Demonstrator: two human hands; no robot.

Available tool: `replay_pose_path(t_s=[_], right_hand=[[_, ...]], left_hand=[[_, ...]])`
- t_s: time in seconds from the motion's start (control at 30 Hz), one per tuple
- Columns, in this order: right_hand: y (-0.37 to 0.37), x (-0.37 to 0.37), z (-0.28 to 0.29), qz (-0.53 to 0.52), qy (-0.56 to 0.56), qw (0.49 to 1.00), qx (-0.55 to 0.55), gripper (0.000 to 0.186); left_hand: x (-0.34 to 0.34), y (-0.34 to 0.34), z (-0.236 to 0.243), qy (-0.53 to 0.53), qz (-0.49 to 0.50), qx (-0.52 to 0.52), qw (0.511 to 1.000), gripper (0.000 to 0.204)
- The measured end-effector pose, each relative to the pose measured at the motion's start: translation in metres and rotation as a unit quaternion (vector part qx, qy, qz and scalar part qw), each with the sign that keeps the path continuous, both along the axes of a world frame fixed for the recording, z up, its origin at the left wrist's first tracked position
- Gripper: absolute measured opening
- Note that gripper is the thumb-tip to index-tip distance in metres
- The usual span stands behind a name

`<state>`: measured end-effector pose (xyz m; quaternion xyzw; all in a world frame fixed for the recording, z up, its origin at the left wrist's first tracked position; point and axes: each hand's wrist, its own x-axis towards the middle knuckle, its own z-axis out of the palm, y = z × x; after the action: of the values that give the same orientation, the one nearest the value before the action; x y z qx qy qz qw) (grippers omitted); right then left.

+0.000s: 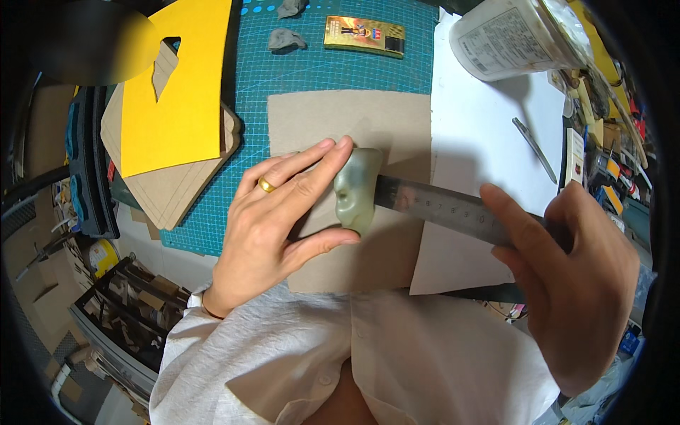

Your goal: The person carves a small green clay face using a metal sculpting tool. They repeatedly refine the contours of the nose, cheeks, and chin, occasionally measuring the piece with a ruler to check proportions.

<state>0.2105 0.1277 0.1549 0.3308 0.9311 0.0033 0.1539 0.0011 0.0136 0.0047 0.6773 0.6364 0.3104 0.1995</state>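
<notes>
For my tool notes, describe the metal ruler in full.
The ruler is a straight, flat grey strip, metallic in look, with fine graduations and numbers. It slants down to the right over the cardboard and white paper. The right hand grips and partly hides its right end. Its left end meets the green lump; whether it goes underneath is hidden.

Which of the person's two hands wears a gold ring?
The left hand, with the gold ring, holding the glossy pale-green lump; the right hand, gripping the steel ruler, shows no ring.
</notes>
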Motion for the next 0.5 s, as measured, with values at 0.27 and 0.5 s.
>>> replay_pose_path(t_s=[0.27,0.5], right_hand=[[-0.0008,-0.0074,0.0014,0.040,-0.010,0.999,0.017,0.045],[-0.0006,-0.0093,-0.0040,0.042,-0.002,0.999,0.015,0.047]], left_hand=[[-0.0006,-0.0022,0.0010,0.006,0.013,-0.004,1.000,0.082],[-0.0004,-0.0052,0.0000,0.002,0.023,-0.009,1.000,0.081]])
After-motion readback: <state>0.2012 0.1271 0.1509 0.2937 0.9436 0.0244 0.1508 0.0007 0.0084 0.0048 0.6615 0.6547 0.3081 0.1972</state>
